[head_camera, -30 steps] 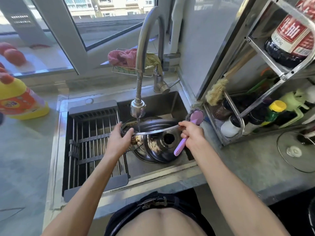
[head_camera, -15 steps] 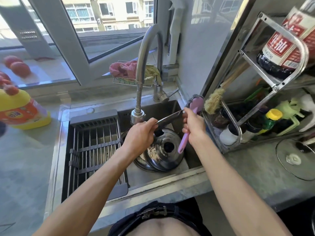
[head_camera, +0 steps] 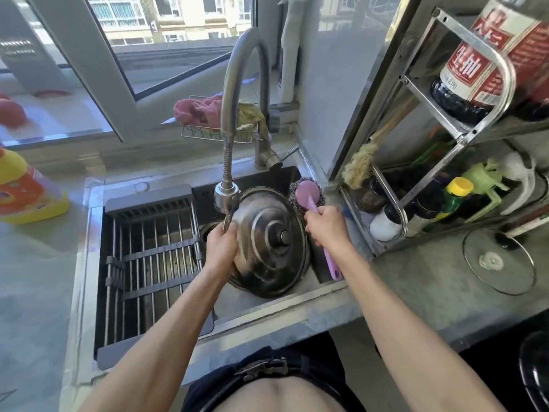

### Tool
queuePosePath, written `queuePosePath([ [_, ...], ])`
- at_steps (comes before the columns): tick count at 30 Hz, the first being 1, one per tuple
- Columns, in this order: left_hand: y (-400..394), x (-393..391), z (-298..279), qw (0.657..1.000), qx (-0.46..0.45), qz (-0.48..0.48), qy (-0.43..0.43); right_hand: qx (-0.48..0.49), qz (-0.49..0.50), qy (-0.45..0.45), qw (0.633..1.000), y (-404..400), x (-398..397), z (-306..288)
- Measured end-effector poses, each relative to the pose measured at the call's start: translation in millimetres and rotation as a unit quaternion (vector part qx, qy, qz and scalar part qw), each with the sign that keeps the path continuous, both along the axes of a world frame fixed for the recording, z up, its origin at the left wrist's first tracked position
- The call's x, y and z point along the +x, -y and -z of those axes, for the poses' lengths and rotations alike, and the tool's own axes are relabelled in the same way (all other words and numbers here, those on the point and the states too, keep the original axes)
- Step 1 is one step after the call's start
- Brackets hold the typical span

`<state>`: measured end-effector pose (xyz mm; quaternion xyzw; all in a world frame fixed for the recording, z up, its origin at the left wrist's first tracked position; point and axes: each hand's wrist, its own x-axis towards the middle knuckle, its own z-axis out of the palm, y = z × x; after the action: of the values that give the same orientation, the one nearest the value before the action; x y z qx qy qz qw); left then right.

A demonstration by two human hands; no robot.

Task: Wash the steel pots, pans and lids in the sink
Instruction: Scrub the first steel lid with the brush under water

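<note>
A round steel lid (head_camera: pixel 267 242) with a central knob stands tilted up in the sink (head_camera: pixel 267 316), its top facing me. My left hand (head_camera: pixel 221 248) grips its left rim, just below the faucet head (head_camera: pixel 227 197). My right hand (head_camera: pixel 326 227) grips the pink handle of a scrub brush. The brush's steel-wool head (head_camera: pixel 306 191) sits at the lid's upper right edge. A dark rim of another steel vessel (head_camera: pixel 208 230) peeks out behind the lid; the rest is hidden.
A grey drying rack (head_camera: pixel 154 257) spans the sink's left half. A yellow detergent bottle (head_camera: pixel 26 188) stands on the left counter. On the right are a steel shelf (head_camera: pixel 463 135) with bottles and a glass lid (head_camera: pixel 499 260). A wire basket of cloths (head_camera: pixel 214 114) sits behind the faucet.
The lid has turned from edge-on to facing me with its knob side. My left hand shifted to its left rim, and my right hand with the brush now sits beside the lid's right edge.
</note>
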<state>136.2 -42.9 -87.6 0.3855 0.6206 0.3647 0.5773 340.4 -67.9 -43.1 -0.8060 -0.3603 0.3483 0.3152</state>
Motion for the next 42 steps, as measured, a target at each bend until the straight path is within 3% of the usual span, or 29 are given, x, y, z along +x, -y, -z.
queuePosePath([
  [4, -4, -20, 22, 0.975, -0.121, -0.129, 0.132, -0.025, -0.056, 0.065, 0.996, 6, -6, -3],
  [9, -8, -31, 16, 0.979, -0.088, -0.117, 0.141, 0.009, -0.176, 0.137, 0.975, 1, -20, -2],
  [14, -4, -31, 13, 0.986, -0.068, -0.064, 0.135, 0.015, -0.356, 0.251, 0.9, -20, -49, 9],
  [20, 2, -32, 22, 0.98, -0.084, -0.1, 0.152, 0.034, -0.488, 0.336, 0.805, -36, -81, 22],
  [21, 3, -34, 25, 0.979, -0.087, -0.104, 0.149, 0.032, -0.492, 0.337, 0.802, -42, -82, 22],
  [26, 11, -41, 24, 0.982, -0.061, -0.091, 0.151, 0.007, -0.4, 0.321, 0.858, -75, -55, 18],
  [27, 10, -40, 24, 0.983, -0.057, -0.092, 0.146, 0.019, -0.406, 0.32, 0.856, -73, -56, 18],
  [30, 6, -36, 26, 0.984, -0.056, -0.105, 0.134, 0.031, -0.501, 0.319, 0.804, -55, -79, 17],
  [31, 6, -36, 27, 0.983, -0.059, -0.108, 0.132, 0.032, -0.504, 0.317, 0.802, -57, -81, 18],
  [35, 4, -37, 24, 0.989, -0.039, -0.075, 0.123, 0.004, -0.414, 0.306, 0.857, -80, -60, 23],
  [37, 3, -35, 24, 0.99, -0.029, -0.074, 0.12, 0.02, -0.443, 0.314, 0.84, -67, -70, 18],
  [39, 2, -34, 27, 0.988, -0.032, -0.085, 0.122, 0.042, -0.505, 0.331, 0.796, -53, -79, 15],
  [40, 1, -34, 27, 0.988, -0.032, -0.084, 0.124, 0.053, -0.506, 0.337, 0.792, -53, -77, 14],
  [42, 0, -33, 25, 0.988, -0.029, -0.074, 0.13, 0.039, -0.453, 0.35, 0.819, -69, -64, 14],
])
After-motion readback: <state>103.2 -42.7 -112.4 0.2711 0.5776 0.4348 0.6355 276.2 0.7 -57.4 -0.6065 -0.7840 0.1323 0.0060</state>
